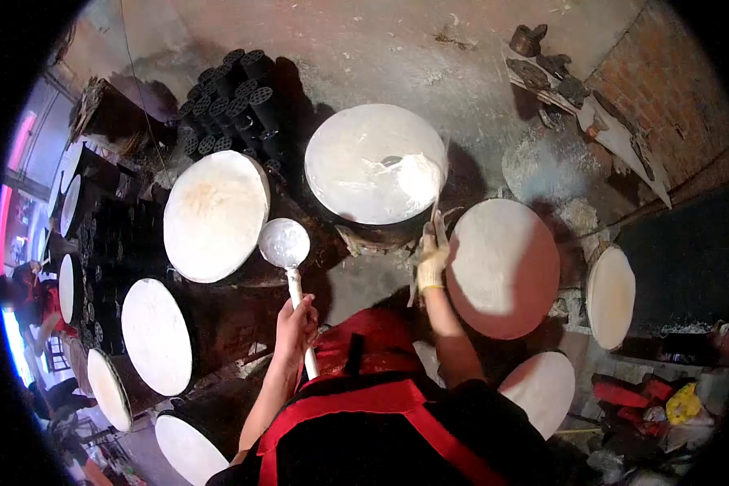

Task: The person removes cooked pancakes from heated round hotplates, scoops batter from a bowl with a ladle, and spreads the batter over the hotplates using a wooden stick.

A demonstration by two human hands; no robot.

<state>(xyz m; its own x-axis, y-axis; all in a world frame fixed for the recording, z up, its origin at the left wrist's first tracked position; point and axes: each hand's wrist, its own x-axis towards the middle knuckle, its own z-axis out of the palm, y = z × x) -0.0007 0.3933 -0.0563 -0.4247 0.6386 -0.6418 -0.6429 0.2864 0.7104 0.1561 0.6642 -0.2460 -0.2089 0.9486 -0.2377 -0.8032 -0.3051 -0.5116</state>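
My left hand [297, 320] is closed round the pale handle of a ladle [285, 243]. The ladle's round bowl has white residue in it and is raised in front of my body. My right hand [432, 263], in a light glove, is at the near right edge of a large round white griddle [348, 162]. A thin, blurred piece sticks up from its fingers along that edge; I cannot make out what it is. On the griddle lies a bright wet patch of white batter [419, 180], with streaks and a small grey spot beside it.
More round white-topped griddles stand around me, left [216, 216] and right [502, 267]. Black coal briquettes [233, 101] are stacked behind, to the left. A board with dark lumps [535, 77] leans at the back right. Another person in red [44, 300] is at far left.
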